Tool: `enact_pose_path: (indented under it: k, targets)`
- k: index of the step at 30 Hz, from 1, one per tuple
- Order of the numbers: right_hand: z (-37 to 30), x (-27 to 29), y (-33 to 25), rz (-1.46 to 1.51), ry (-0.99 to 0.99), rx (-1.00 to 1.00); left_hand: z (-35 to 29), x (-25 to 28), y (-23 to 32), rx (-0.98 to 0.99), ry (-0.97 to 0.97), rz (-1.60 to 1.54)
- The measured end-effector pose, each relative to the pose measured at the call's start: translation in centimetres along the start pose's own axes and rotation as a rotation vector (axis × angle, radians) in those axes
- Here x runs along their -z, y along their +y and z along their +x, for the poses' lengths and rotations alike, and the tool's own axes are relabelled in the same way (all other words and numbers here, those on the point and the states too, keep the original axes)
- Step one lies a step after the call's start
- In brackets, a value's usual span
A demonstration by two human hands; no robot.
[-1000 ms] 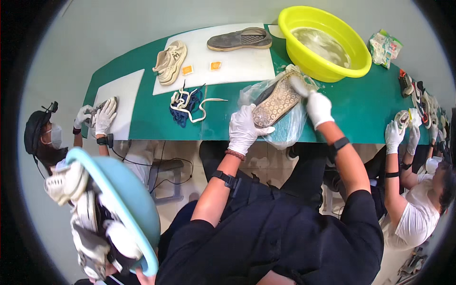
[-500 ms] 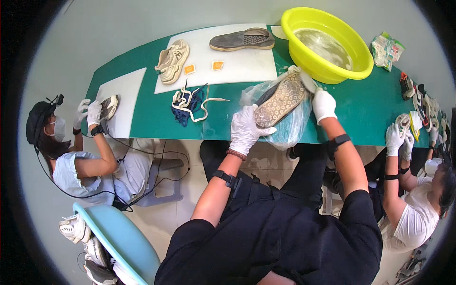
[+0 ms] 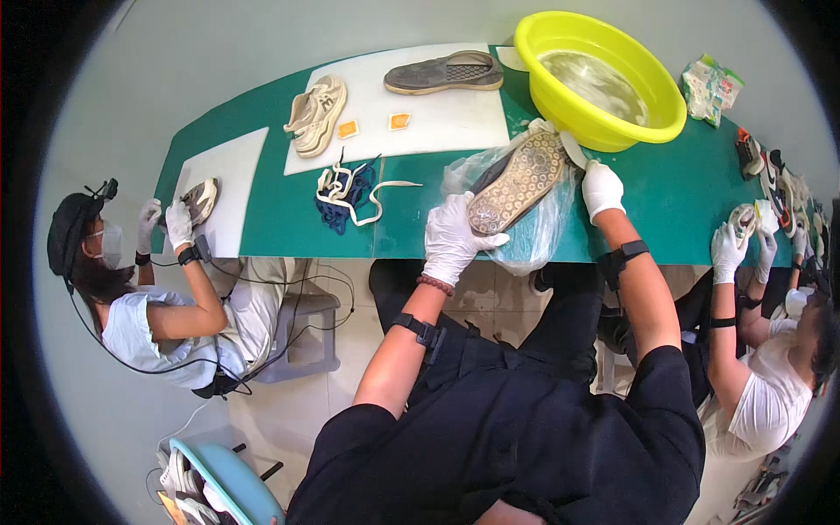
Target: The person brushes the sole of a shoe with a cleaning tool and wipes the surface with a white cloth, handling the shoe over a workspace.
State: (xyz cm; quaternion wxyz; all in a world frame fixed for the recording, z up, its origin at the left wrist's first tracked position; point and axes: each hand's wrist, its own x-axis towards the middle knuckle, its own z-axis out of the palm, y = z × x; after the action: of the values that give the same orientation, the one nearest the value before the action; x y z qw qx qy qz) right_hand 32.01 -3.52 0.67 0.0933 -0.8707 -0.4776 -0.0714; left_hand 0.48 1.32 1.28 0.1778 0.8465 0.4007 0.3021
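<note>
A dark shoe (image 3: 522, 181) lies sole up on a crumpled clear plastic bag (image 3: 535, 242) at the table's front edge. My gloved left hand (image 3: 458, 234) is closed around its nearer end, thumb along the edge of the sole. My gloved right hand (image 3: 602, 190) grips a pale brush (image 3: 573, 151) at the sole's far right edge; its bristles cannot be made out. The patterned tan sole is wet-looking and stained. The matching dark grey slip-on (image 3: 442, 73) rests on a white board (image 3: 464, 122) behind.
A yellow basin (image 3: 534, 83) of cloudy water stands at the back right, near a plastic packet (image 3: 710, 90). Beige sneaker (image 3: 319, 116), two orange sachets and laces (image 3: 350, 194) lie left. Co-workers handle shoes on both sides. A blue tub (image 3: 236, 481) of shoes is at lower left.
My right hand and the brush have shifted slightly right and down along the sole's edge. The blue tub has moved lower in view. The left co-worker's hands have moved a little apart.
</note>
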Motion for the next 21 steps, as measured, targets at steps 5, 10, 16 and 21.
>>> enact_pose_path:
  k: [5, 10, 16, 21]
  targets:
    - [-7.4, 4.0, -6.5, 0.109, -0.108, 0.179, -0.2, 0.0, -0.3, 0.008, 0.025, 0.029]
    - [-6.2, 2.7, -4.9, 0.033, -0.018, 0.316, -0.3, 0.1, -0.7, 0.035, -0.009, 0.018]
    - [-4.3, 1.9, -4.3, 0.066, 0.067, 0.102, 0.0, 0.1, 0.0, 0.017, 0.006, 0.027]
    - [-13.2, 4.0, -11.3, 0.242, -0.119, 0.401, 0.2, 0.1, -0.7, 0.000, -0.035, 0.059]
